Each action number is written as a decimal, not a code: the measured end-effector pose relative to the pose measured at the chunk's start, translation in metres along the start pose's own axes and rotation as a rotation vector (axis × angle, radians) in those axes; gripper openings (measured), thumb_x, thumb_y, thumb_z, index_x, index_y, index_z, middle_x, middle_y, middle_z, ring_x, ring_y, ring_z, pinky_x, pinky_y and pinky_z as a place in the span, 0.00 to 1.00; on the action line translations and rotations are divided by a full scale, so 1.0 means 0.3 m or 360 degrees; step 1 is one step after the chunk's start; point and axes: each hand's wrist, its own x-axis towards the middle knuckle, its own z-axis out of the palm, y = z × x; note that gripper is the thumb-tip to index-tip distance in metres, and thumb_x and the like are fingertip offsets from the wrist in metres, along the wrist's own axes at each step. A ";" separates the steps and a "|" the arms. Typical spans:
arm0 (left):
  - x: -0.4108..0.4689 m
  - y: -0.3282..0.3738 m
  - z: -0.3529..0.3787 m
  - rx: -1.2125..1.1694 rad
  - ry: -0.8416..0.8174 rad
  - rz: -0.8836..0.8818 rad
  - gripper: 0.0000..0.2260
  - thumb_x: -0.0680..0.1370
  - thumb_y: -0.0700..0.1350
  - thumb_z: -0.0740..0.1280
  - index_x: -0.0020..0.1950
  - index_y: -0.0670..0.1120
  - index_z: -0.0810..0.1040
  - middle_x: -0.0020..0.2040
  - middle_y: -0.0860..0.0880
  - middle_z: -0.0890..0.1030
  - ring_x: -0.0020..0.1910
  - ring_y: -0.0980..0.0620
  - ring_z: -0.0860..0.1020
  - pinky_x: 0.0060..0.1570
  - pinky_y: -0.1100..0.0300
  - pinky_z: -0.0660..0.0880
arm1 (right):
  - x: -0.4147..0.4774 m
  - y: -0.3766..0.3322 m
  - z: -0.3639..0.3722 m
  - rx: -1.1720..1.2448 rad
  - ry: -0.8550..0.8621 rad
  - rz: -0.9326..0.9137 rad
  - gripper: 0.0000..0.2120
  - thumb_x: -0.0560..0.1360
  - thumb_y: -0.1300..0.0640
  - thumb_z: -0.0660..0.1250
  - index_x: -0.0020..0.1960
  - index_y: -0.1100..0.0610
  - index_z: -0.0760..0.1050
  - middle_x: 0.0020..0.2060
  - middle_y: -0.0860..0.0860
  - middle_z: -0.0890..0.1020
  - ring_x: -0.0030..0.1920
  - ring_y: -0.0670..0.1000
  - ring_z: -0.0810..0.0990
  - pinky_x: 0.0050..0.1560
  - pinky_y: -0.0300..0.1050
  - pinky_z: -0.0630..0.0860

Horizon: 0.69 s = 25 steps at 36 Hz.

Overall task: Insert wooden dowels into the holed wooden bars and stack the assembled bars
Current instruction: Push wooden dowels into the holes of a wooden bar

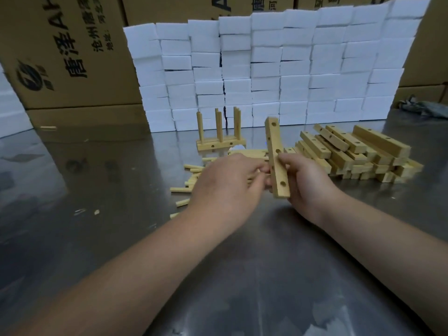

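Fingers (286, 160) of the right hand (306, 184) wrap a holed bar (276, 149), held on end above the table (116, 190), apparently to present its holes to the left hand (225, 184), curled against it over loose dowels (190, 183); whether it pinches one is unclear.

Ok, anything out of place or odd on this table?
One stray dowel lies far left by the cardboard box, well apart from the loose dowels near the left hand. Nothing else stands out.

We found one holed bar (275, 141) raised near upright; loose dowels (191, 169) scattered left, bare bars (358, 151) piled right, dowelled bars (220, 143) behind.
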 end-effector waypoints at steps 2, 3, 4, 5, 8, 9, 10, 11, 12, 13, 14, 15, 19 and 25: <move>0.004 -0.036 -0.010 0.0096 0.0071 -0.0183 0.08 0.76 0.46 0.62 0.49 0.51 0.81 0.48 0.52 0.79 0.49 0.50 0.75 0.47 0.57 0.71 | 0.009 0.002 -0.008 -0.0168 0.0084 -0.0041 0.08 0.79 0.59 0.56 0.48 0.60 0.72 0.28 0.50 0.81 0.24 0.47 0.76 0.25 0.37 0.72; 0.005 -0.057 -0.012 0.0189 -0.0018 -0.0294 0.08 0.76 0.47 0.61 0.48 0.52 0.80 0.47 0.52 0.79 0.48 0.50 0.75 0.46 0.57 0.72 | 0.016 0.003 -0.015 -0.0218 0.0134 -0.0049 0.08 0.79 0.59 0.56 0.49 0.60 0.72 0.27 0.49 0.80 0.24 0.47 0.75 0.25 0.37 0.71; 0.004 -0.081 -0.013 0.0294 -0.0147 -0.0403 0.07 0.76 0.48 0.61 0.47 0.52 0.79 0.45 0.53 0.78 0.46 0.51 0.75 0.44 0.57 0.72 | 0.023 0.003 -0.022 -0.0242 0.0179 -0.0047 0.07 0.79 0.59 0.56 0.48 0.59 0.72 0.26 0.49 0.80 0.24 0.47 0.74 0.25 0.38 0.70; 0.000 -0.102 -0.017 0.0399 -0.0291 -0.0502 0.07 0.75 0.50 0.61 0.45 0.53 0.78 0.44 0.54 0.78 0.45 0.51 0.75 0.42 0.58 0.72 | 0.029 0.002 -0.028 -0.0241 0.0213 -0.0037 0.06 0.79 0.59 0.57 0.48 0.59 0.71 0.26 0.49 0.79 0.24 0.47 0.73 0.25 0.39 0.69; -0.003 -0.148 -0.043 0.0578 -0.0543 -0.0643 0.08 0.72 0.57 0.65 0.38 0.53 0.76 0.39 0.55 0.76 0.40 0.54 0.73 0.34 0.60 0.68 | 0.036 0.001 -0.035 -0.0183 0.0240 0.0006 0.06 0.79 0.58 0.56 0.48 0.58 0.71 0.26 0.50 0.79 0.25 0.48 0.73 0.26 0.40 0.69; -0.001 -0.155 -0.056 0.0592 -0.0567 -0.0664 0.10 0.70 0.58 0.66 0.36 0.53 0.76 0.38 0.56 0.76 0.39 0.55 0.73 0.32 0.61 0.66 | 0.037 0.003 -0.034 -0.0177 0.0228 0.0019 0.07 0.79 0.58 0.55 0.47 0.58 0.71 0.26 0.50 0.80 0.24 0.48 0.73 0.26 0.40 0.69; 0.003 -0.159 -0.065 0.0601 -0.0578 -0.0673 0.11 0.69 0.59 0.67 0.35 0.54 0.76 0.37 0.56 0.76 0.38 0.57 0.72 0.30 0.62 0.65 | 0.037 0.005 -0.034 -0.0178 0.0214 0.0030 0.09 0.79 0.59 0.54 0.47 0.59 0.72 0.26 0.50 0.80 0.24 0.48 0.73 0.26 0.40 0.70; 0.006 -0.161 -0.070 0.0615 -0.0608 -0.0666 0.11 0.69 0.60 0.68 0.35 0.54 0.76 0.37 0.57 0.76 0.37 0.58 0.72 0.30 0.62 0.65 | 0.038 0.005 -0.032 -0.0179 0.0202 0.0040 0.10 0.79 0.59 0.53 0.46 0.59 0.72 0.27 0.50 0.81 0.24 0.48 0.73 0.26 0.39 0.70; 0.007 -0.161 -0.071 0.0638 -0.0661 -0.0647 0.11 0.69 0.61 0.68 0.36 0.54 0.77 0.37 0.57 0.76 0.37 0.58 0.72 0.31 0.62 0.67 | 0.038 0.006 -0.031 -0.0179 0.0192 0.0048 0.11 0.79 0.59 0.53 0.45 0.60 0.72 0.27 0.50 0.81 0.23 0.48 0.73 0.26 0.39 0.70; 0.006 -0.160 -0.067 0.0663 -0.0720 -0.0622 0.10 0.69 0.60 0.68 0.37 0.55 0.77 0.38 0.57 0.76 0.38 0.57 0.73 0.33 0.62 0.69 | 0.038 0.006 -0.030 -0.0175 0.0188 0.0054 0.12 0.79 0.59 0.52 0.44 0.60 0.72 0.27 0.50 0.81 0.23 0.48 0.73 0.25 0.38 0.70; 0.003 -0.159 -0.060 0.0679 -0.0763 -0.0592 0.09 0.70 0.59 0.68 0.39 0.55 0.77 0.38 0.56 0.76 0.39 0.56 0.74 0.35 0.61 0.71 | 0.038 0.007 -0.030 -0.0173 0.0188 0.0057 0.12 0.79 0.59 0.52 0.43 0.60 0.72 0.27 0.50 0.81 0.23 0.48 0.73 0.25 0.38 0.70; -0.001 -0.158 -0.053 0.0685 -0.0777 -0.0558 0.07 0.71 0.57 0.68 0.40 0.55 0.77 0.39 0.56 0.76 0.40 0.55 0.74 0.36 0.61 0.71 | 0.038 0.007 -0.029 -0.0174 0.0190 0.0058 0.13 0.79 0.59 0.52 0.42 0.60 0.73 0.26 0.50 0.81 0.23 0.48 0.73 0.25 0.38 0.70; -0.010 -0.153 -0.038 0.0635 -0.0729 -0.0456 0.03 0.74 0.54 0.65 0.43 0.56 0.75 0.41 0.57 0.76 0.43 0.54 0.74 0.34 0.61 0.67 | 0.032 0.009 -0.029 -0.0169 0.0176 0.0037 0.09 0.78 0.60 0.53 0.45 0.61 0.71 0.27 0.51 0.81 0.23 0.49 0.73 0.25 0.38 0.71; -0.019 -0.155 -0.022 0.0552 -0.0702 -0.0415 0.08 0.76 0.53 0.63 0.54 0.57 0.73 0.48 0.55 0.76 0.48 0.52 0.74 0.41 0.60 0.68 | 0.034 0.014 -0.023 -0.0285 0.0179 0.0019 0.10 0.75 0.63 0.56 0.53 0.66 0.72 0.26 0.50 0.80 0.22 0.47 0.74 0.21 0.37 0.70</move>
